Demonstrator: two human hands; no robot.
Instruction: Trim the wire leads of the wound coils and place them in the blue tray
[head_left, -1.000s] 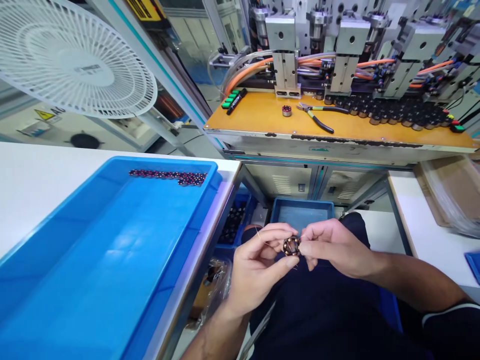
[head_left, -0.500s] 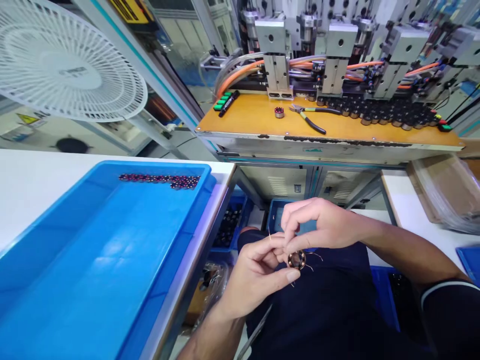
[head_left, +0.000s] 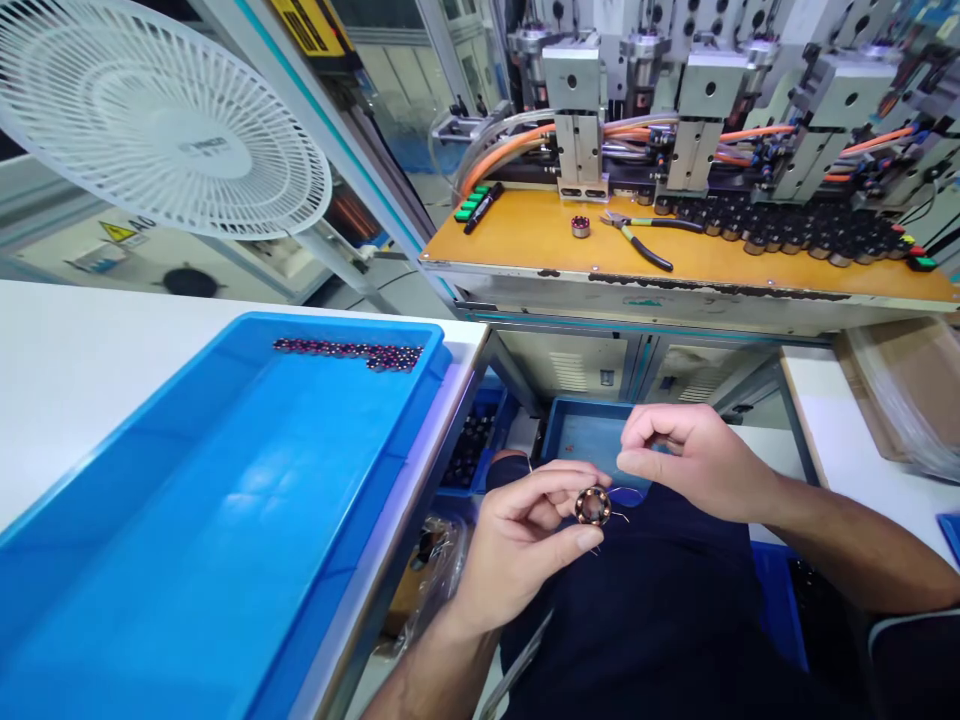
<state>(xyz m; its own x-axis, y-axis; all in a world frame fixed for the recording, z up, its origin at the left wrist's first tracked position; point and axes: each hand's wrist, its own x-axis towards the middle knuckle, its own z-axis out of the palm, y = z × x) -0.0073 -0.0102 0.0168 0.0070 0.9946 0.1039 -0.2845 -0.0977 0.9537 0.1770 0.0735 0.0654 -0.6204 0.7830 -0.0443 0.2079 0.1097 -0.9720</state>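
Note:
Between the thumb and fingers of my left hand (head_left: 529, 530) is a small ring-shaped wound coil (head_left: 592, 507), its round opening facing up toward me. Thin copper wires stick out from its edge. My right hand (head_left: 679, 455) is to the right of the coil and a little above it, apart from it. Its thumb and fingers are pressed together; whether they pinch a thin wire is too small to make out. Both hands are over my lap.
A large blue tray (head_left: 225, 480) with several small coils (head_left: 390, 356) lies left. Ahead, an orange bench (head_left: 517, 235) bears pliers (head_left: 645, 245), one coil (head_left: 580, 227) and many dark parts under a machine. A fan (head_left: 180, 140) stands back left.
My right hand has moved away from the coil and my left hand, to the right. The coil stays in my left hand. The whole view has shifted slightly.

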